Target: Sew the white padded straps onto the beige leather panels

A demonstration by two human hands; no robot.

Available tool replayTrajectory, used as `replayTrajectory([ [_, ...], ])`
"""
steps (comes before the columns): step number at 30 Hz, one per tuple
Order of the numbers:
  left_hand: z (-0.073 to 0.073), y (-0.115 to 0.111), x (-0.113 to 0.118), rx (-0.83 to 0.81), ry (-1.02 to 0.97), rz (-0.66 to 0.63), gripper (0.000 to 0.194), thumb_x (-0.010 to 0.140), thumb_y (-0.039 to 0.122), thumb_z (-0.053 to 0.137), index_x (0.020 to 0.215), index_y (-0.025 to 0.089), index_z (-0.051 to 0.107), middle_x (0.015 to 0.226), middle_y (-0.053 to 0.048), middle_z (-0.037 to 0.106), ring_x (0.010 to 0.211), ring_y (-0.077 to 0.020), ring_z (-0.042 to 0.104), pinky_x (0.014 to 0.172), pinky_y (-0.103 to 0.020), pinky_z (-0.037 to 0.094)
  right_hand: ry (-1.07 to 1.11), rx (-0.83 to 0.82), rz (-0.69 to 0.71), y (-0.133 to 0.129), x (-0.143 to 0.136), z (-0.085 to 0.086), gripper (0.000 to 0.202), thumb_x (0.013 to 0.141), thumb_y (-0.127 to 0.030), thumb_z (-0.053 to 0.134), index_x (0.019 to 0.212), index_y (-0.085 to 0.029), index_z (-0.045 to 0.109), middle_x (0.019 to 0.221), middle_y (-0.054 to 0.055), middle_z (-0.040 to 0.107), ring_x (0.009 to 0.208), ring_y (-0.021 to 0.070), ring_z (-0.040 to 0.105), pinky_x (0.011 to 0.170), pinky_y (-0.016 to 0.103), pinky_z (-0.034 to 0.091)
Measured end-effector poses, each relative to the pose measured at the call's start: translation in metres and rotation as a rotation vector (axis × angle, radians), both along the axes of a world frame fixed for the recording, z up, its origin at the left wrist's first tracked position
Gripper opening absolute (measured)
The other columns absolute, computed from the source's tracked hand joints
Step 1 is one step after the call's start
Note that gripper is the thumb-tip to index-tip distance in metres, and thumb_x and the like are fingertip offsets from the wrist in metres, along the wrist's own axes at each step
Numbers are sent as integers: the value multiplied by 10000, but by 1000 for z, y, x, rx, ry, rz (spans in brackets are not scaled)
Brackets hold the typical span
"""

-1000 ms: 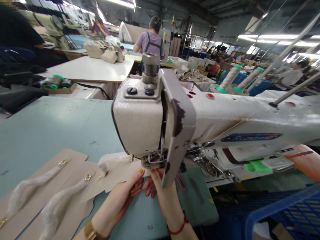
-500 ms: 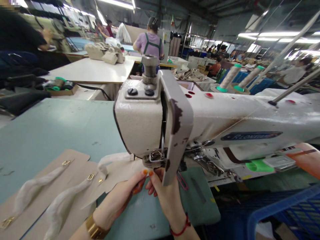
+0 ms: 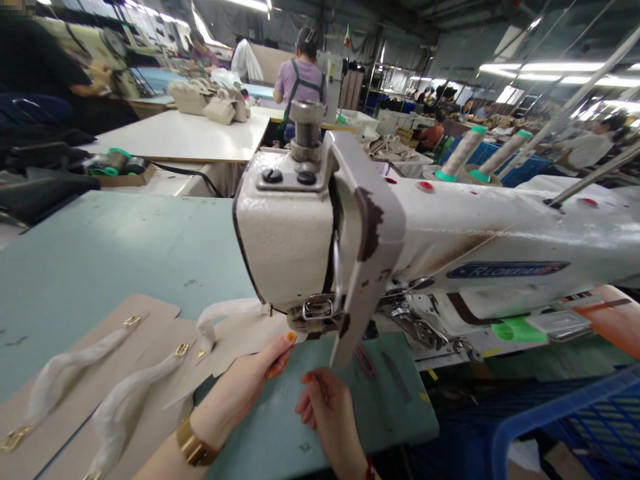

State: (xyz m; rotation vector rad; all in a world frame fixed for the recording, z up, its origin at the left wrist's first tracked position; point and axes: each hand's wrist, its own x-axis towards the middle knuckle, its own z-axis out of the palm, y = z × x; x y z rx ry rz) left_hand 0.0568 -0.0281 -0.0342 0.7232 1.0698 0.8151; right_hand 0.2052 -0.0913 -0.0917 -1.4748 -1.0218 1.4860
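Note:
Under the head of a white sewing machine (image 3: 285, 240) lies a beige bag panel (image 3: 240, 340) with a wrapped handle (image 3: 227, 310) on it. My left hand (image 3: 250, 380) pinches the panel's near edge, thumb on top, just in front of the presser foot area. The needle and foot are mostly hidden by the machine head and its guard. My right hand (image 3: 327, 407) is off the panel, over the green table to the right, fingers loosely curled and apart with nothing seen in them. Two more beige panels (image 3: 145, 310) with wrapped handles and gold buckles lie at the left.
The worn metal guard (image 3: 370, 267) hangs down close above my right hand. A blue basket (image 3: 505, 440) stands at the lower right. Pink scissors-like loops (image 3: 365, 360) lie by the machine bed. Thread cones (image 3: 463, 153) stand behind. Co-workers are farther back.
My right hand has let go of the panel's edge and drawn back toward me. My left hand stays on the panel. The view has shifted slightly.

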Motion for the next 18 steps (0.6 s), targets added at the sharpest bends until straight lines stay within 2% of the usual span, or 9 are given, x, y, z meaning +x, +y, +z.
replayTrajectory([
  [4, -5, 5, 1, 2, -12, 56, 408, 793, 479, 623, 558, 183, 471, 555, 33, 401, 575, -127, 311, 560, -249, 290, -109, 56, 60, -2, -1, -1, 347, 927, -388, 401, 889, -98, 588, 608, 21, 588, 481, 65, 481, 471, 159, 346],
  [9, -11, 13, 1, 16, -8, 67, 429, 793, 501, 612, 541, 188, 462, 551, 33, 370, 572, -130, 294, 562, -257, 286, -130, 59, 76, -3, -1, 2, 333, 931, -360, 389, 899, -100, 595, 620, 21, 594, 494, 67, 485, 479, 163, 355],
  [18, -4, 18, 6, 5, 14, 179, 382, 709, 459, 700, 529, 186, 500, 548, 28, 401, 562, -127, 305, 531, -248, 276, -133, 57, 81, -5, 0, 0, 291, 919, -332, 407, 871, -111, 589, 605, 12, 591, 488, 63, 477, 468, 160, 346],
])
